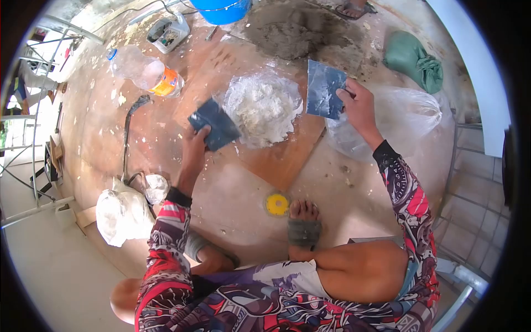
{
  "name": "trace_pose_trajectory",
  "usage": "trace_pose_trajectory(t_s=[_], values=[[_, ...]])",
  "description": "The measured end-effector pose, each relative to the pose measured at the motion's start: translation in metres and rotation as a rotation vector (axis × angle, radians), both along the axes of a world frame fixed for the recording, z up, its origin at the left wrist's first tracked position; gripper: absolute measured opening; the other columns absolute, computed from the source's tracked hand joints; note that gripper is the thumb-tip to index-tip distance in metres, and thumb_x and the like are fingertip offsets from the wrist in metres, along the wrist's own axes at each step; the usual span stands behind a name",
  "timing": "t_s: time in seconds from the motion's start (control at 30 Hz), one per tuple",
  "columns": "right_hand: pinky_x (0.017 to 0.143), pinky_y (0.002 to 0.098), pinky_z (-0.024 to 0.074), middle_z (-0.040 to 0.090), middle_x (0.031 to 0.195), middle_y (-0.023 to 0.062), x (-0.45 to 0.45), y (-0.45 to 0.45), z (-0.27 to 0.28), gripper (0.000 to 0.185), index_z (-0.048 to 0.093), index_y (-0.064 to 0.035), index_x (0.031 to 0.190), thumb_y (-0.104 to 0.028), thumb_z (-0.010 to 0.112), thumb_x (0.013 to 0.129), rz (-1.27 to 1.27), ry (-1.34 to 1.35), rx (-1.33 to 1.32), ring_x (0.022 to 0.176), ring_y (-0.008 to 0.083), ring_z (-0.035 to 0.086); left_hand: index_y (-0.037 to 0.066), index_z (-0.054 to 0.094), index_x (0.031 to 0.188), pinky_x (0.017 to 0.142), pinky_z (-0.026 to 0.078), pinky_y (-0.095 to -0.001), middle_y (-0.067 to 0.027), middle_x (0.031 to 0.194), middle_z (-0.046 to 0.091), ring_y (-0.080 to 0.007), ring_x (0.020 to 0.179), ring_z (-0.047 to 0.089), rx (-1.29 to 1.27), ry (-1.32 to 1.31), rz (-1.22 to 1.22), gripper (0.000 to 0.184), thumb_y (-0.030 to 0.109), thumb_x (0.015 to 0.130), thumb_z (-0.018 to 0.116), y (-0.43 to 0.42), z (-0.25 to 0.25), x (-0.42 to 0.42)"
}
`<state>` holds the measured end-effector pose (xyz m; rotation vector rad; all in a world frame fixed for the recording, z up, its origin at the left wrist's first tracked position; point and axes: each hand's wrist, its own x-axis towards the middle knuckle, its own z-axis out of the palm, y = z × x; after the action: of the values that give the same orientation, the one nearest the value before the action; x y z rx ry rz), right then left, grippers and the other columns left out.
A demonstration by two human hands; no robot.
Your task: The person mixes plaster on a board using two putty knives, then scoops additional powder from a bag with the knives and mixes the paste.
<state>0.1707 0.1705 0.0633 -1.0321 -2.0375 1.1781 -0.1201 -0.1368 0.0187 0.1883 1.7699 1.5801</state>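
My left hand (194, 145) is closed on the near edge of a dark blue rectangular scraper (217, 126), with the thumb on its face. A second blue scraper (324, 91), smeared with white, is held upright in my right hand (359, 105), thumb on its near face. Between the two scrapers, a heap of white powder or paste (265, 108) lies on a clear plastic sheet. This sheet rests on a brown board (287, 166). The left scraper is at the left edge of the heap; the right one is apart from it, at upper right.
A plastic bottle (138, 69), a cut jug (167, 34) and a blue bucket (221, 10) stand beyond. Grey mortar (296, 30) is piled behind the heap. A green sack (409, 58), a clear bag (404, 119), white bags (124, 213) and a yellow disc (277, 204) lie around.
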Motion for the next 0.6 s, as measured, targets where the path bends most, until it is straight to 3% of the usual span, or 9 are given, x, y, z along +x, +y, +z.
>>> trace_pose_trajectory(t_s=[0.1,0.23,0.3,0.4,0.5,0.6], values=[[0.053,0.0259,0.0445,0.062,0.073,0.0017,0.003,0.001,-0.005,0.013,0.066,0.0025,0.104,-0.005,0.066,0.093,0.004,0.026,-0.013,0.06,0.0054,0.053,0.002,0.066,0.113,0.064,0.06,-0.0297,-0.0068,0.098,0.07,-0.0146,0.08,0.07,-0.096,-0.078,-0.137,0.019,0.012,0.098,0.062,-0.037,-0.038,0.021],[0.053,0.025,0.0464,0.059,0.078,-0.002,0.006,0.011,-0.021,0.008,0.061,0.0008,0.097,-0.006,0.065,0.096,0.042,0.03,-0.029,0.066,0.0026,0.052,0.003,0.066,0.113,0.066,0.061,-0.0317,-0.0067,0.099,0.071,-0.0162,0.08,0.07,-0.079,-0.213,0.009,0.018,0.013,0.098,0.062,-0.028,-0.045,0.086],[0.053,0.0266,0.045,0.058,0.072,0.0008,0.003,0.01,-0.025,0.009,0.062,0.0026,0.097,-0.005,0.065,0.095,0.03,0.052,-0.027,0.061,0.0046,0.052,0.006,0.068,0.109,0.066,0.06,-0.0337,-0.006,0.099,0.071,-0.0159,0.085,0.07,0.01,-0.241,0.132,0.015,0.016,0.099,0.062,-0.013,-0.054,0.113],[0.053,0.0276,0.0445,0.057,0.069,0.0023,-0.003,0.005,-0.022,0.01,0.062,0.0034,0.097,-0.005,0.066,0.094,0.011,0.069,-0.043,0.058,0.0062,0.051,0.003,0.064,0.114,0.059,0.056,-0.0304,-0.0079,0.1,0.07,-0.0184,0.078,0.071,0.089,-0.248,0.276,0.02,0.013,0.098,0.062,0.026,-0.077,0.132],[0.053,0.0277,0.0449,0.058,0.069,0.0027,-0.002,0.009,-0.019,0.01,0.062,0.0033,0.098,-0.006,0.065,0.094,0.037,0.045,0.012,0.057,0.007,0.052,-0.001,0.066,0.106,0.056,0.053,-0.0333,-0.0104,0.087,0.07,-0.0195,0.073,0.07,0.12,-0.076,0.375,0.021,0.017,0.096,0.063,0.068,-0.114,0.113],[0.053,0.0281,0.045,0.057,0.069,0.003,-0.003,0.004,-0.015,0.01,0.063,0.0032,0.099,-0.006,0.065,0.094,0.033,0.067,0.012,0.057,0.0074,0.053,-0.004,0.067,0.096,0.06,0.053,-0.0411,-0.0132,0.072,0.068,-0.0231,0.069,0.07,-0.309,0.323,-0.026,0.029,0.024,0.095,0.064,0.088,-0.022,0.078]])
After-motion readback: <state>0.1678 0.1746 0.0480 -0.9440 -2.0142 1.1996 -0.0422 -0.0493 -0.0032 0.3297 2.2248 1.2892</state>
